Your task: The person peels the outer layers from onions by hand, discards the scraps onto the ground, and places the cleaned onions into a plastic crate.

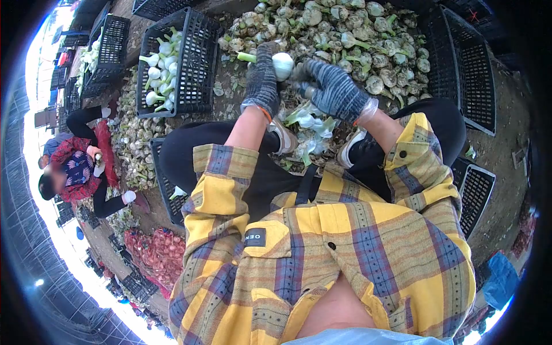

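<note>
My left hand [263, 82], in a grey knitted glove, is wrapped round a white garlic bulb [283, 66]; its cut green stem [246, 57] sticks out to the left. My right hand [333, 89], gloved alike, is just right of the bulb with its fingers curled, and what they hold, if anything, is too blurred to tell. Pale peeled skins [313, 127] lie on the ground between my shoes. Beyond my hands spreads a heap of unpeeled garlic bulbs [368, 43].
A black crate [195, 86] of clean white bulbs stands at the left, with more garlic beside it. Black crates [468, 75] stand at the right. Another person [80, 167] sits at the far left near red net sacks [154, 253]. A blue bag [499, 279] lies lower right.
</note>
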`<state>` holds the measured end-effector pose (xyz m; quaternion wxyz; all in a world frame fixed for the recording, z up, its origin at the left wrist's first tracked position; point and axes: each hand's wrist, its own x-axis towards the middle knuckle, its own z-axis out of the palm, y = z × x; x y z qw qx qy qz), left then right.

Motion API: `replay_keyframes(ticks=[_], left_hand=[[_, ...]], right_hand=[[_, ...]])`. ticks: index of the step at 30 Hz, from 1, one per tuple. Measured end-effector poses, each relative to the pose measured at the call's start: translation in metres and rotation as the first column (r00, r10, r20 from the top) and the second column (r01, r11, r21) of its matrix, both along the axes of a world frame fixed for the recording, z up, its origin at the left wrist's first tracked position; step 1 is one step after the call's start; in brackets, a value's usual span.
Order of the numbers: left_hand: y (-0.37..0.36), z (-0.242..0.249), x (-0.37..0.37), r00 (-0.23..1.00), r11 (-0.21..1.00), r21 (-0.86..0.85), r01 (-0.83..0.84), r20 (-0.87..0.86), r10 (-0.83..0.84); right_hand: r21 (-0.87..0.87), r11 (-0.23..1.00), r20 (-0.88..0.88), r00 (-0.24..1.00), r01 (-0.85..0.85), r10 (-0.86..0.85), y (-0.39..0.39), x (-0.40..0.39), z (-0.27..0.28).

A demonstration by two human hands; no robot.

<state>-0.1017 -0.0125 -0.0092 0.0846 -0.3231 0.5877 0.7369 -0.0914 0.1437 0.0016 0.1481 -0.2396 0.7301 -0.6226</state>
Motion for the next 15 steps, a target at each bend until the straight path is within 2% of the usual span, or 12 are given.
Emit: replay_keyframes(ticks=[1,2,3,4,5,7,8,9,11,12,15], left_hand=[[-0.001,0.002,0.000,0.998,0.994,0.094,-0.061,0.004,0.061],[-0.001,0.004,-0.001,0.993,0.975,0.186,-0.121,0.013,0.120],[-0.001,0.004,-0.001,0.993,0.975,0.186,-0.121,0.014,0.121],[-0.001,0.004,-0.001,0.993,0.975,0.188,-0.115,-0.007,0.119],[-0.001,0.005,-0.002,0.993,0.976,0.191,-0.108,-0.028,0.115],[-0.007,-0.012,-0.005,0.991,0.967,0.228,-0.110,-0.053,0.125],[-0.013,-0.022,-0.006,0.987,0.958,0.262,-0.114,-0.080,0.139],[-0.022,-0.030,-0.006,0.986,0.958,0.260,-0.120,-0.080,0.146],[-0.040,-0.040,-0.005,0.995,0.938,0.335,-0.086,0.070,0.066],[-0.044,-0.037,-0.004,0.984,0.922,0.351,-0.166,0.117,0.133],[-0.098,-0.052,-0.012,0.954,0.840,0.456,-0.294,0.199,0.226]], right_hand=[[0.001,1.000,0.002,1.000,-0.002,0.002,0.002,0.002,0.002],[0.161,0.980,-0.020,0.992,-0.116,0.121,0.005,0.003,0.006],[0.318,0.922,-0.024,0.971,-0.219,0.239,0.009,0.002,0.009],[0.449,0.855,0.033,0.960,-0.262,0.277,0.012,0.001,0.012],[0.450,0.855,0.033,0.961,-0.260,0.275,0.012,-0.002,0.015],[0.585,0.726,0.292,0.929,-0.362,0.228,0.010,-0.009,0.016],[0.590,0.789,0.040,0.983,-0.169,0.180,0.010,-0.004,-0.002],[0.589,0.789,0.039,0.982,-0.174,0.187,0.010,-0.002,-0.010],[0.595,0.802,-0.133,0.978,-0.050,0.159,0.012,0.002,-0.017],[0.621,0.757,0.071,0.976,-0.204,0.204,0.010,0.001,0.003],[0.640,0.727,0.062,0.959,-0.250,0.275,0.010,0.004,-0.005]])
